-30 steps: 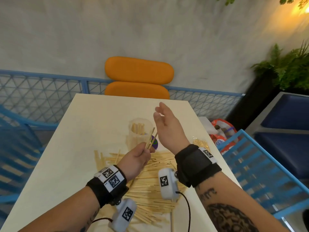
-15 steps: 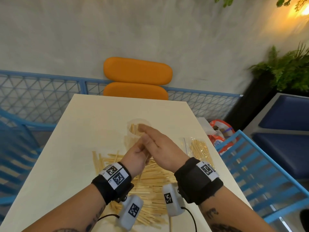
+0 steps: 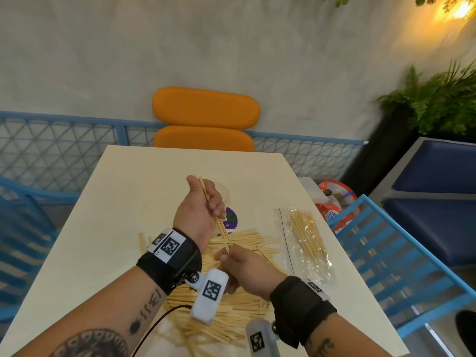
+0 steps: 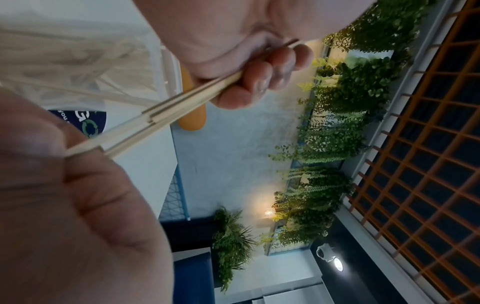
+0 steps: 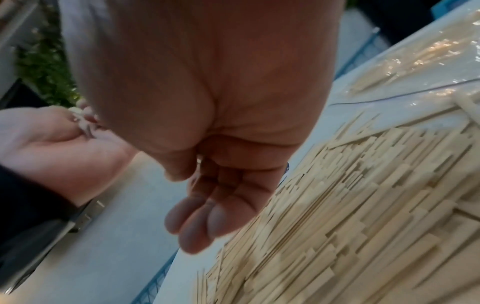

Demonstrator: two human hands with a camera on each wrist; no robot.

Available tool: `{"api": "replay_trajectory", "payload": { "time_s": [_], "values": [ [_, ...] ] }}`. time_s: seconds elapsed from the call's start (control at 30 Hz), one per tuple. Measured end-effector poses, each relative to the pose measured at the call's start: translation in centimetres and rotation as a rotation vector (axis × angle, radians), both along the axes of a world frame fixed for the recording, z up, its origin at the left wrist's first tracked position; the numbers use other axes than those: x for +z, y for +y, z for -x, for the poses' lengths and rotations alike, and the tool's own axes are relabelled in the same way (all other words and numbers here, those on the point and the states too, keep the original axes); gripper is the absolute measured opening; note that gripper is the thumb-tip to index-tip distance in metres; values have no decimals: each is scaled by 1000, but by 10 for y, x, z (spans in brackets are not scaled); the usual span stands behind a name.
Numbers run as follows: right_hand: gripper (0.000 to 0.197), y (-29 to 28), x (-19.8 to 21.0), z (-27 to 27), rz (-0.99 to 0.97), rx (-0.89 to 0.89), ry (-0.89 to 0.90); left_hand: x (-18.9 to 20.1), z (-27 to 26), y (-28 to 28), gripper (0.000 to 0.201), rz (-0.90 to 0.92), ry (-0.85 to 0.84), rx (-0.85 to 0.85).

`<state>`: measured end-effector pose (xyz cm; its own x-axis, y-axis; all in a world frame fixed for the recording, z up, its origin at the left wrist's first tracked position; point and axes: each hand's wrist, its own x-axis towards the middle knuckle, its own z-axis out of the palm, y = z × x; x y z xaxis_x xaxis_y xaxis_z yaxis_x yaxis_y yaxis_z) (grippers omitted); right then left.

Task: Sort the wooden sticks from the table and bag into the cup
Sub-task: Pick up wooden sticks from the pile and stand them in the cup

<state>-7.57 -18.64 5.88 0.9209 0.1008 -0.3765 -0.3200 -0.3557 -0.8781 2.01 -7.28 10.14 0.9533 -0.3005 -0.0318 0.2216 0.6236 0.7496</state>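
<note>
In the head view, the left hand point(image 3: 198, 215) at centre frame grips a small bundle of sticks point(image 3: 215, 215) in its curled fingers, while the right hand point(image 3: 244, 269) below pinches the bundle's lower end. Loose sticks point(image 3: 247, 305) cover the bench point(image 3: 103, 240); a bag point(image 3: 306, 243) lies right.

From the left wrist, curled fingers point(image 4: 259, 82) wrap the bundle.

From the right wrist, the pinch is hidden.

Left hand point(image 3: 198, 215) raised, fingers curled shut; right hand point(image 3: 246, 269) lower, fingertips pinched
</note>
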Motion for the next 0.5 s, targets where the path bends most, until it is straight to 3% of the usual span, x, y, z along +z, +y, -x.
{"api": "replay_trajectory", "payload": {
  "time_s": [0.17,0.27,0.4,0.5],
  "values": [
    [34,-3,4,-4,-223,-152,26,-5,2,-5,49,-10,-73,61],
    [53,-8,2,-9,-286,-241,27,-9,4,-6,48,-75,-147,88],
    [28,-10,5,-12,-225,-126,-4,-24,6,-10,38,-231,-216,68],
    [19,-8,7,-12,-229,-121,-10,-30,4,-9,31,-330,-243,50]
  ]
}}
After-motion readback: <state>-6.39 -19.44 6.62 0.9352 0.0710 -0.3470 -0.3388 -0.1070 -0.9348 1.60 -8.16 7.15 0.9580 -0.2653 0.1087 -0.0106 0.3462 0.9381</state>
